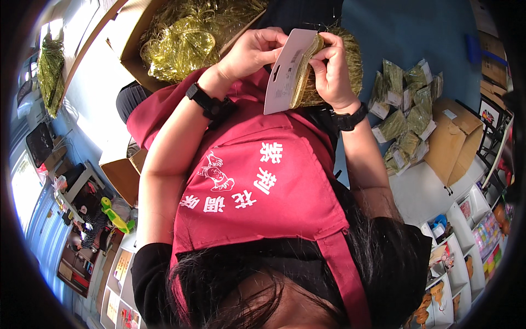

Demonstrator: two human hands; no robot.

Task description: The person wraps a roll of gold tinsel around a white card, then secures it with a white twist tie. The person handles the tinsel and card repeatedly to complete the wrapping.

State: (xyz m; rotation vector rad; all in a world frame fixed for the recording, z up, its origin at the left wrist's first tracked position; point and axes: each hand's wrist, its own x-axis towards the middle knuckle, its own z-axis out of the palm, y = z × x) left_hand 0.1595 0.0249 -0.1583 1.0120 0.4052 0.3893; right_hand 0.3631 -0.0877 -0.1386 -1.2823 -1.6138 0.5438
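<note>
My left hand (261, 51) holds the upper left edge of a white header card (283, 82), some of its fingers hidden behind the card. The card has a hanger slot and bears small print. Along its right side runs the folded gold top band (306, 70) of a metallic tinsel fringe. My right hand (333, 68) pinches that band near its upper end. The gold-green strands of the tinsel fringe (352, 61) hang behind and to the right of my right hand. Both hands are above my lap, in front of the red apron (254, 177).
At the upper left, a cardboard box (139, 45) holds loose shiny gold tinsel (181, 53). Several bagged tinsel packs (407, 107) lie piled on the right, beside a brown carton (452, 140). White shelving (452, 255) with small goods stands at the lower right. Tinsel (51, 74) hangs far left.
</note>
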